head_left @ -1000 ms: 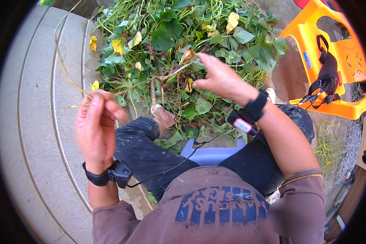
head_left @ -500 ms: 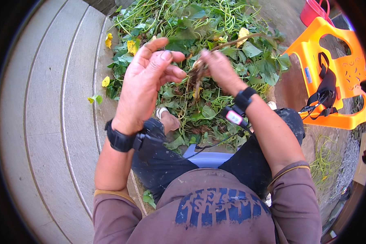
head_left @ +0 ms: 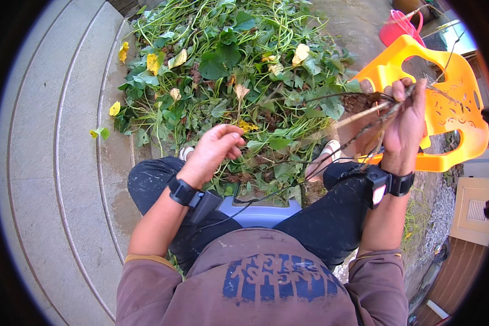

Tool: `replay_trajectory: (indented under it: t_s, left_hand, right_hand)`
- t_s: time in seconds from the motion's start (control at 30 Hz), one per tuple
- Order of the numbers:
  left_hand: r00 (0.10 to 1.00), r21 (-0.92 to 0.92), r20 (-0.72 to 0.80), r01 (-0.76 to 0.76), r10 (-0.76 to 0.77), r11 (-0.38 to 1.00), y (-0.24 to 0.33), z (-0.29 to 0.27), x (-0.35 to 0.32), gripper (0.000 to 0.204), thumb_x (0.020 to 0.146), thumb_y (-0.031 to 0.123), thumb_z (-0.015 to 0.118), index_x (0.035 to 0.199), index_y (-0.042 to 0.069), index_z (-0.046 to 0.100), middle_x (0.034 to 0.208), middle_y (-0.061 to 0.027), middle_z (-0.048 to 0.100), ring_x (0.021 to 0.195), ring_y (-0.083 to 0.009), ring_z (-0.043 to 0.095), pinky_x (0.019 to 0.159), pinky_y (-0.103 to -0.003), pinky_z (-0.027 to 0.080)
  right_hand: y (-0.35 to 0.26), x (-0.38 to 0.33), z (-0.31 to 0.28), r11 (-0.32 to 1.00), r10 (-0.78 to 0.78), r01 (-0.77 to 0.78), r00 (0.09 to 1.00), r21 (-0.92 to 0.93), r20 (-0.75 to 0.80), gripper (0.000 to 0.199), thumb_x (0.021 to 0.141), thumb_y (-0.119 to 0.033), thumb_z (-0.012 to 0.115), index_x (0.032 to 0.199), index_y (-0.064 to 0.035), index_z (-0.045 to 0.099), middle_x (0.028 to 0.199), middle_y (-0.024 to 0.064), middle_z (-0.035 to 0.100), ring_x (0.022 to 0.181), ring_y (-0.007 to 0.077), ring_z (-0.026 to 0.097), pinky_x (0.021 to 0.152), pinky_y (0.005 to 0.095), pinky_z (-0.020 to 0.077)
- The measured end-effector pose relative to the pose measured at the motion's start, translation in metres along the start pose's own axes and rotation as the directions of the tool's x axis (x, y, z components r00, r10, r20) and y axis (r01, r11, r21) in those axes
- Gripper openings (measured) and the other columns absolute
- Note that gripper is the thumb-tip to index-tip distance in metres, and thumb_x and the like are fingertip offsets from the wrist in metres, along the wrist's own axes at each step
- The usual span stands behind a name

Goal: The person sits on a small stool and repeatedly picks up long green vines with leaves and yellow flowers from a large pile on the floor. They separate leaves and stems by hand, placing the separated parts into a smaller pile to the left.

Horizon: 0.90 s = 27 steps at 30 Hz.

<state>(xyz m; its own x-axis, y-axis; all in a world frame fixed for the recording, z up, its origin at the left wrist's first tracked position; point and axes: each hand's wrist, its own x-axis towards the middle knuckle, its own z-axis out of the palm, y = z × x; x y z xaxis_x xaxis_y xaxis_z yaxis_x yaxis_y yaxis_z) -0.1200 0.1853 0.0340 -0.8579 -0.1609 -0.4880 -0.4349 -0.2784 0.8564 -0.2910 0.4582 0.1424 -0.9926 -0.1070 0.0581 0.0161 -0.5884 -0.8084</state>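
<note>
On the right, my right hand (head_left: pixel 403 127) is raised and closed around a bunch of thin, dry brown stems (head_left: pixel 367 115). Their ends stick out on both sides of the fist, over the yellow chair. Loosely bent and holding nothing visible, my left hand (head_left: pixel 214 151) hovers above the near part of a heap of green vines (head_left: pixel 223 60). Broad leaves, long pale stalks and a few yellowed leaves make up this heap. A withered tan leaf (head_left: pixel 241 91) stands out beyond my left hand.
At the right lies a yellow-orange plastic chair (head_left: pixel 453 108), with a red plastic container (head_left: pixel 399 30) behind it. Grey steps (head_left: pixel 43 163) curve along the left. Between my legs shows a pale blue plastic seat (head_left: pixel 261 213). A thin cable (head_left: pixel 239 211) hangs between my wrists.
My right hand has swung from over the heap to the right, carrying the dry stems. My left hand has come lower and nearer, its fingers more bent.
</note>
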Motion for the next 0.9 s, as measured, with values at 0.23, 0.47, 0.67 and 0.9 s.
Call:
replay_trajectory:
  t_s: [0.23,0.47,0.67,0.9]
  left_hand:
    - [0.95,0.165,0.308,-0.094,0.039,0.982,-0.022,0.049,-0.007,0.023,0.087,0.016,0.052,0.104,0.001,0.054,0.084,-0.0002,0.056,0.064,-0.0064,0.051,0.058,-0.02,0.043]
    - [0.955,0.134,0.296,-0.078,0.036,0.988,-0.042,0.046,-0.023,0.038,0.088,0.013,0.05,0.123,0.002,0.04,0.092,-0.0054,0.056,0.067,-0.0081,0.053,0.058,-0.021,0.044]
    - [0.989,0.073,0.128,-0.081,0.071,0.994,-0.048,0.024,-0.023,0.047,0.088,0.014,0.053,0.128,0.001,0.032,0.092,-0.0076,0.056,0.066,-0.0098,0.054,0.058,-0.021,0.046]
    - [0.986,0.046,0.163,-0.025,0.018,0.999,-0.046,0.011,-0.016,0.03,0.088,0.016,0.053,0.113,0.002,0.048,0.09,-0.0057,0.059,0.064,-0.0097,0.055,0.059,-0.022,0.045]
  right_hand:
    - [-0.085,-0.019,0.001,0.995,-0.091,0.095,0.937,0.004,0.338,0.03,0.096,-0.035,0.036,0.09,-0.0079,0.048,0.074,0.002,0.051,0.071,0.0143,0.055,0.059,0.0241,0.0498]
    - [-0.201,-0.03,-0.013,0.914,-0.372,0.398,0.899,-0.08,0.23,0.042,0.097,-0.03,0.03,0.103,0.0065,0.05,0.102,0.0198,0.057,0.098,0.0313,0.056,0.089,0.0385,0.0458]
    - [-0.323,-0.05,-0.08,0.937,-0.33,0.339,0.771,0.088,0.545,0.037,0.094,-0.019,0.032,0.106,0.0098,0.052,0.11,0.0248,0.056,0.105,0.0332,0.054,0.098,0.0439,0.0379]
    - [-0.49,-0.133,-0.193,0.645,-0.749,0.757,0.653,-0.099,0.111,0.052,0.093,-0.032,0.03,0.115,0.0118,0.047,0.115,0.0238,0.053,0.11,0.0331,0.05,0.097,0.0476,0.037]
